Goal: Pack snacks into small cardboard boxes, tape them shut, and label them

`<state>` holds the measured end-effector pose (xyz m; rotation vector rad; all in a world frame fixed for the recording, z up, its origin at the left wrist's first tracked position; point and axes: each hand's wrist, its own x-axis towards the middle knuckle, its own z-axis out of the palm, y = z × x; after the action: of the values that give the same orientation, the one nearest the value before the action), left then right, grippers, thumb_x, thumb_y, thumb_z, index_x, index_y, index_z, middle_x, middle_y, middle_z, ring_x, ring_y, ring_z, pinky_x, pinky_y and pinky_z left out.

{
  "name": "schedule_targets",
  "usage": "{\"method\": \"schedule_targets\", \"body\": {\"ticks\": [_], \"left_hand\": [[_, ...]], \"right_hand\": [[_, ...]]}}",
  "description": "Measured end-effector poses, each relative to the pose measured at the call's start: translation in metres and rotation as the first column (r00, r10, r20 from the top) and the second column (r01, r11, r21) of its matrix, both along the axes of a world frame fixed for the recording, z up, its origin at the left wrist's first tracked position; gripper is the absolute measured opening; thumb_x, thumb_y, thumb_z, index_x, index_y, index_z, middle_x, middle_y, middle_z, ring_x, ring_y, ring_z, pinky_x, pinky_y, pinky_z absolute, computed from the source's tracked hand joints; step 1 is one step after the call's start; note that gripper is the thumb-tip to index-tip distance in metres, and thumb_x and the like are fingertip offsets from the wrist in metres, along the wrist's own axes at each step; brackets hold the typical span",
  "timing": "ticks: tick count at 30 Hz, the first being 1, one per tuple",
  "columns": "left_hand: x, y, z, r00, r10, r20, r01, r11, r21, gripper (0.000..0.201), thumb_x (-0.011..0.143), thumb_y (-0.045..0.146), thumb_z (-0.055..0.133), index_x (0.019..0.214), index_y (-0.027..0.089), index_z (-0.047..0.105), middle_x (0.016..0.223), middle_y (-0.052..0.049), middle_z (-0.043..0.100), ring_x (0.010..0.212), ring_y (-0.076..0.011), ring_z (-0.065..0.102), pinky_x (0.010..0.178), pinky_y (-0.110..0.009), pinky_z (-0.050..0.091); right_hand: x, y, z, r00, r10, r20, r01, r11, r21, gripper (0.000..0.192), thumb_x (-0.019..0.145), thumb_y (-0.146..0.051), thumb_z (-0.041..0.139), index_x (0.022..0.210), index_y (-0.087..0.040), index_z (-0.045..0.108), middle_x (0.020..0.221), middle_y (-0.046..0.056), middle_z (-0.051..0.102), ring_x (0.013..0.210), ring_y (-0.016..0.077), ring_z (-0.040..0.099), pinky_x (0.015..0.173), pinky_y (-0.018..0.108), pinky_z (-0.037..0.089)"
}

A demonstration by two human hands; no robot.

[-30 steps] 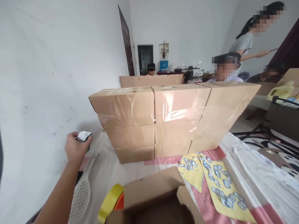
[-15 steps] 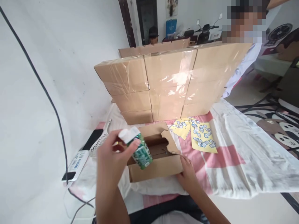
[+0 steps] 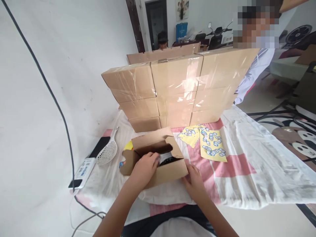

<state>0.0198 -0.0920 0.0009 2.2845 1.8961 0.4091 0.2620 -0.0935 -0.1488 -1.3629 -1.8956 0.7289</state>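
An open cardboard box (image 3: 170, 171) lies in front of me on the cloth, its end flaps spread outward. My left hand (image 3: 146, 164) reaches inside it, fingers curled round a bottle (image 3: 167, 158). Only a whitish and dark part of that bottle shows; the box wall and my fingers hide the rest. My right hand (image 3: 194, 176) grips the box's right end near the front corner, thumb on the near side.
Behind the box stands a wall of taped cartons (image 3: 176, 89). Yellow sheets with small stickers (image 3: 212, 144) lie to the right. A white perforated strainer (image 3: 107, 152) and a power bank-like white device (image 3: 84, 171) lie left, near a hanging cable (image 3: 63, 120). A person stands behind the cartons.
My left hand has lowered the green bottle with the white cap from above the box down into it. My right hand stays on the box's right end.
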Motion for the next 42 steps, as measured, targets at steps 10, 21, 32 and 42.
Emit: {"method": "schedule_targets", "body": {"ticks": [10, 21, 32, 42], "left_hand": [[-0.035, -0.045, 0.006, 0.898, 0.433, 0.079, -0.415, 0.773, 0.48, 0.023, 0.097, 0.041, 0.057, 0.118, 0.038, 0.066, 0.133, -0.007, 0.065, 0.118, -0.0359, 0.06, 0.091, -0.059, 0.05], [-0.091, -0.071, -0.08, 0.994, 0.02, 0.104, -0.053, 0.944, 0.326, 0.098, 0.082, 0.07, 0.067, 0.163, 0.036, 0.025, 0.152, -0.01, 0.057, 0.139, -0.0395, 0.054, 0.101, -0.052, 0.059], [-0.076, -0.075, -0.072, 0.956, 0.026, 0.292, -0.12, 0.944, 0.307, 0.081, 0.082, 0.029, 0.07, 0.156, 0.04, 0.037, 0.154, -0.012, 0.049, 0.139, -0.0348, 0.053, 0.099, -0.045, 0.06], [-0.053, -0.028, -0.071, 0.929, 0.207, 0.307, -0.324, 0.855, 0.406, 0.027, 0.097, 0.023, 0.053, 0.114, 0.031, 0.073, 0.135, -0.008, 0.062, 0.12, -0.0291, 0.06, 0.097, -0.053, 0.058]], "right_hand": [[0.007, -0.002, 0.028, 0.97, 0.026, -0.242, -0.06, 0.99, -0.13, 0.065, 0.094, -0.031, 0.058, 0.156, -0.029, 0.039, 0.156, 0.012, 0.049, 0.145, 0.032, 0.046, 0.118, 0.054, 0.042], [-0.035, 0.08, 0.078, 0.699, 0.054, -0.713, -0.438, 0.82, -0.367, 0.075, 0.086, -0.031, 0.057, 0.159, -0.036, 0.038, 0.167, 0.002, 0.036, 0.152, 0.0283, 0.038, 0.115, 0.049, 0.045], [-0.042, 0.087, 0.07, 0.802, 0.132, -0.583, -0.262, 0.955, -0.143, 0.04, 0.081, -0.029, 0.057, 0.12, -0.03, 0.063, 0.135, 0.007, 0.061, 0.132, 0.0313, 0.054, 0.108, 0.045, 0.046], [-0.028, 0.081, 0.076, 0.874, 0.294, -0.387, -0.377, 0.913, -0.157, 0.031, 0.086, -0.023, 0.053, 0.115, -0.034, 0.056, 0.161, 0.003, 0.035, 0.15, 0.0326, 0.034, 0.114, 0.049, 0.035]]}}
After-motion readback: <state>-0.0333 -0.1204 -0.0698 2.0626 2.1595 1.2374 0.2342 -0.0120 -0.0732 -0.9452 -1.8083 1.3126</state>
